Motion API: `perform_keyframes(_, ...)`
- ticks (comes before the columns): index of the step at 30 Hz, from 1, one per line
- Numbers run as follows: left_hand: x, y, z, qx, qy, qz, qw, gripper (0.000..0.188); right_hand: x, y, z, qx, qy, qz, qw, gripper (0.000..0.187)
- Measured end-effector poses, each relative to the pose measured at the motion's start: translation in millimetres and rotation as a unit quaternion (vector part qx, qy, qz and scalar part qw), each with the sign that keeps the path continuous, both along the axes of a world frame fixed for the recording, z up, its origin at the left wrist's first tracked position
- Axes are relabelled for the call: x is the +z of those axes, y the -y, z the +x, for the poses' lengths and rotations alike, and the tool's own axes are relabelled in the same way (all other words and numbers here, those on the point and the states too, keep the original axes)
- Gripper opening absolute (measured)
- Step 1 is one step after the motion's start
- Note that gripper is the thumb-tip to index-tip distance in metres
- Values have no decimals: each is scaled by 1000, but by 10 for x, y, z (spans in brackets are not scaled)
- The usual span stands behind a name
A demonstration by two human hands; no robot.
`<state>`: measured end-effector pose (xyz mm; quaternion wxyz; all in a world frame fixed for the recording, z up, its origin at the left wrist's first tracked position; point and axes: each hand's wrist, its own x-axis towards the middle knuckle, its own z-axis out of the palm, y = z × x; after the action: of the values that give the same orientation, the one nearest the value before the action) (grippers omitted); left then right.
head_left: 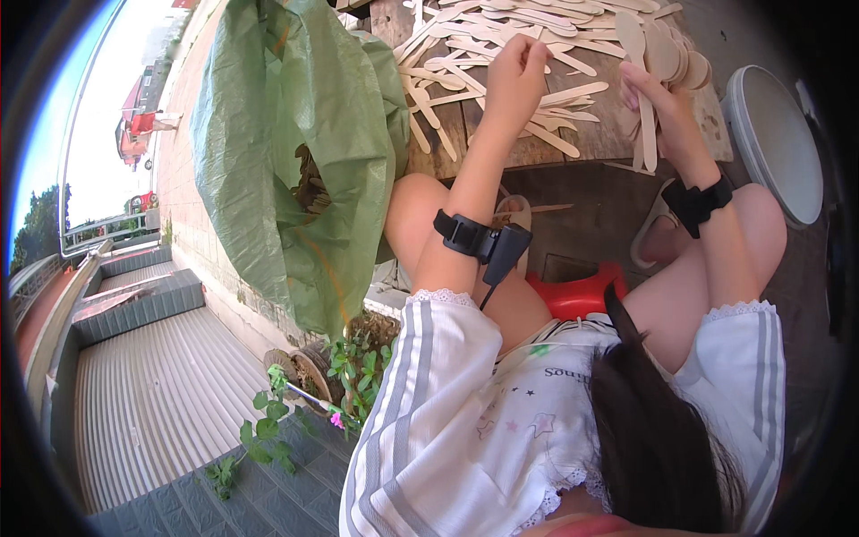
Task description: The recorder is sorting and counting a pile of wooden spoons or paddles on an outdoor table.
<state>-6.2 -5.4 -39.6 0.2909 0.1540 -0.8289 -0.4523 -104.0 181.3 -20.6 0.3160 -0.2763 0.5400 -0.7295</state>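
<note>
Two bare hands over the work, fingers first. Right hand (669, 112): fingers closed around a fanned bunch of pale, flat wooden sticks with broad, rounded spoon-like heads (664, 54); heads up, narrow shafts hanging below the grip, one stick standing apart at the front. Left hand (517, 80): fingers curled together above the loose stock – cannot tell whether a stick is pinched between them.

Below and beyond the left hand: a wide, criss-crossed scatter of loose pale wooden sticks (561, 94), several layers deep toward the far side, a few pointing out over the near edge.

Progress, by judgement: gathering looks partway. Done – one bunch, held in the right hand, heads roughly grouped but not level. Left – the loose sticks, which lie in all directions and clearly outnumber the bunch. Exact counts not possible; sticks overlap.

Materials: sticks smooth, matte, cream-coloured, thin, with rounded ends. Tabletop of weathered brown wood planks (712, 134), grain and seams visible, rough against the sticks. To the left, a crumpled green woven-plastic sack (259, 179), creased and slightly glossy, its opening showing brownish contents too dark to identify. To the right, a round white plastic bucket (780, 148) with a smooth rim. Below, between the knees, a glossy red plastic stool (582, 294).
</note>
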Motion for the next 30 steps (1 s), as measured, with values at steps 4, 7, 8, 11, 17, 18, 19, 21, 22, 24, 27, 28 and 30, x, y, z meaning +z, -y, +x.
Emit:
perform_keyframes(4,-372,158,26,119,135,-422,889,26,-78,-161,-195,22,112,-67,991,23)
perform_keyframes(7,-413,67,32,120,186,-399,890,31,-144,-174,-227,63,134,-73,986,25)
perform_keyframes(8,-380,89,53,119,189,-415,882,24,-37,-155,-158,39,135,-65,988,25)
perform_keyframes(11,-301,51,6,138,204,-394,885,15,55,-179,-118,15,80,-41,996,26)
perform_keyframes(17,-370,78,-114,116,157,-368,909,23,-30,-174,-176,10,126,-99,987,18)
perform_keyframes(18,-379,87,-124,132,171,-328,919,24,-14,-170,-172,8,126,-101,987,18)
perform_keyframes(19,-388,103,-128,149,185,-288,928,26,3,-158,-157,-2,124,-94,988,19)
perform_keyframes(21,-306,138,-97,179,241,-148,942,28,35,-187,-148,-9,120,-84,989,26)
perform_keyframes(22,-328,239,-81,146,171,-18,974,27,29,-193,-162,-20,89,-57,994,32)
perform_keyframes(24,-260,378,-26,117,61,174,976,23,25,-194,-158,-31,59,-30,997,40)
perform_keyframes(27,-81,542,97,152,-29,152,976,19,10,-211,-180,-55,33,-18,998,41)
perform_keyframes(28,-3,540,138,151,-28,154,976,19,-11,-220,-219,-44,75,-12,996,28)
perform_keyframes(30,294,413,219,164,-87,109,976,16,8,-226,-227,-35,119,-6,992,15)
